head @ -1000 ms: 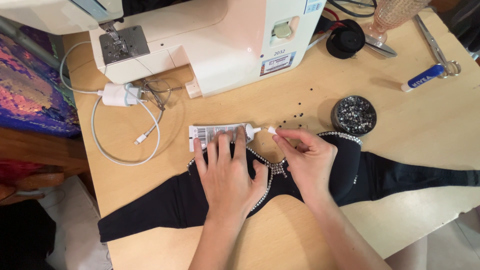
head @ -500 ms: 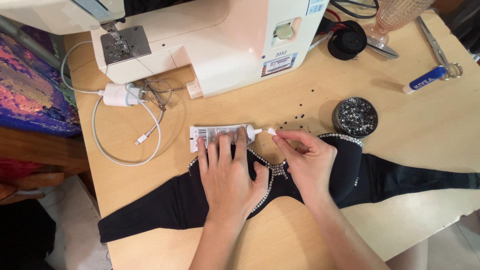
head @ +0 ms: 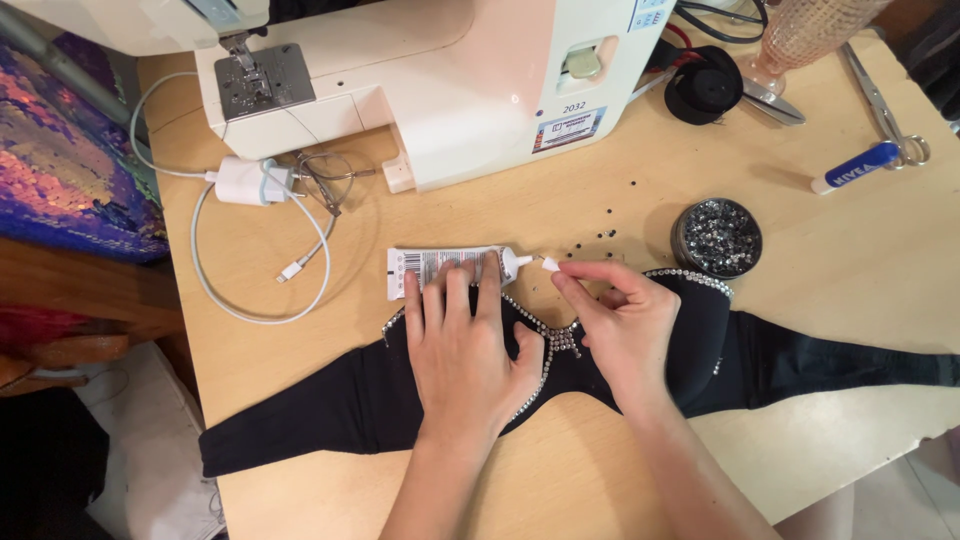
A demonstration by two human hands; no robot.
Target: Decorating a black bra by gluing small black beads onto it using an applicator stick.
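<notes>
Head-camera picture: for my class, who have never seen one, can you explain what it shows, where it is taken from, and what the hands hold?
The camera sits on a person's head and looks down at their two bare hands over a wooden table.

The left hand lies flat, pressing a white glue tube and a black garment edged with rhinestones. The right hand pinches a small white cap at the tube's nozzle with its fingers.

Around them: a white sewing machine, a white charger with cable, eyeglasses, a round tin of rhinestones, loose stones, a blue and white stick, scissors and a pink glass.
</notes>
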